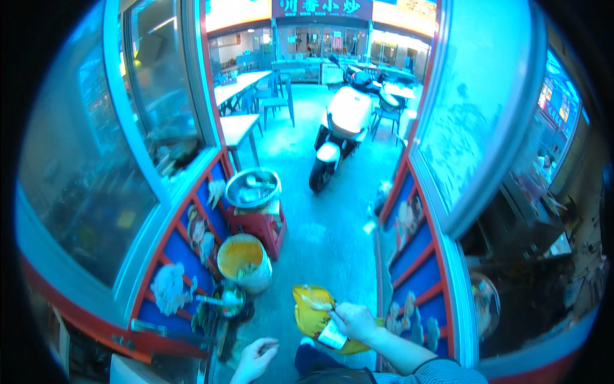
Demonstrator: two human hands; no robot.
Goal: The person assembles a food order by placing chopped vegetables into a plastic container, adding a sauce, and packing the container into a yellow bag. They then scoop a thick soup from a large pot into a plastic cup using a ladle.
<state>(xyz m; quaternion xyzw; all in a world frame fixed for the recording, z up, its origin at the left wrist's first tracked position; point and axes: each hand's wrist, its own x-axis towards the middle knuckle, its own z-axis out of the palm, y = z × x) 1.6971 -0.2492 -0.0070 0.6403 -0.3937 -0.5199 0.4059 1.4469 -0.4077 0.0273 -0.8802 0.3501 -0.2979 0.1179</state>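
Observation:
A yellow plastic bag (309, 314) with a white label hangs from my right hand (356, 321), whose fingers are closed on its gathered top edge. Low in the picture, left of the bag, is my left hand (256, 357); its fingers are slightly curled and nothing shows between them. Part of the bag's right side lies behind my right hand and forearm. My dark trouser leg and the tip of a shoe show just below the bag.
A bucket (244, 261) with food scraps stands at the left, near a metal basin (253, 187) on a red crate (261, 228). Ahead, a parked scooter (331, 139) stands between tables (237, 128) and chairs. Red-framed blue panels (422, 273) flank the doorway.

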